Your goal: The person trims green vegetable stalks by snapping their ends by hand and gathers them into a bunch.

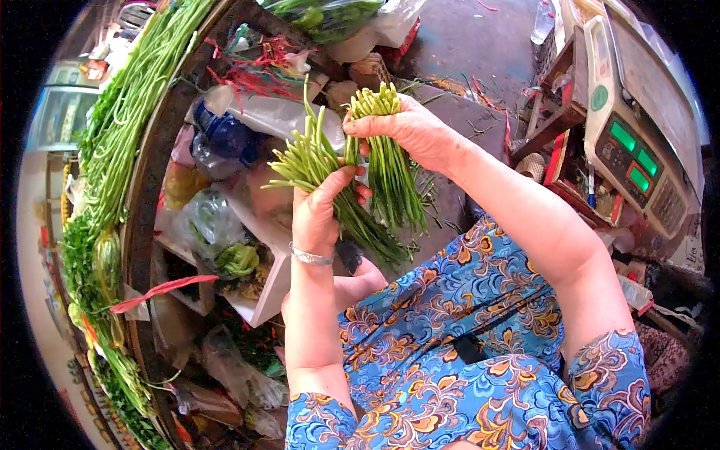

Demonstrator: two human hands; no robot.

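Observation:
Each of my hands grips a bundle of thin green stems. My left hand (pixel 325 206), with a silver bracelet at the wrist, is closed around the left bundle (pixel 309 159), whose pale cut ends fan out to the upper left. My right hand (pixel 401 129) is closed around the right bundle (pixel 394 169), its pale ends level at the top and its darker green part hanging down. The two bundles are side by side, and the fingers of both hands nearly meet between them. One stem in the left bundle sticks up above the rest.
Long green beans (pixel 131 135) and leafy greens lie along a curved shelf edge at left. A white foam box (pixel 262 296), plastic bags and red strings (pixel 266 71) lie nearby. At right stands a scale (pixel 622 135) with green displays. Scraps litter the floor (pixel 465 127).

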